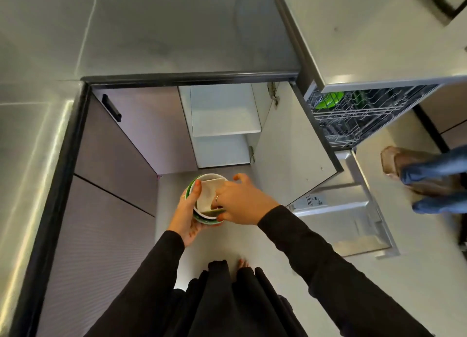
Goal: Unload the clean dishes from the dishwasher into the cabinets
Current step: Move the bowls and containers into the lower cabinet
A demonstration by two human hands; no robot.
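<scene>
While her left hand point(188, 214) cradles the stacked bowls point(206, 200) and her right hand point(240, 200) pinches their rim before the open cabinet point(225, 119), its shelves look bare (green dishes point(328, 100) wait in the dishwasher rack point(358, 114)).

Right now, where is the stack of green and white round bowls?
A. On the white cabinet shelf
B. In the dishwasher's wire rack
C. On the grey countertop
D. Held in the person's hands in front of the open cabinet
D: the left hand grips the stack of green and white round bowls and the right hand grips its other side, short of the open cabinet's white shelf.
</scene>
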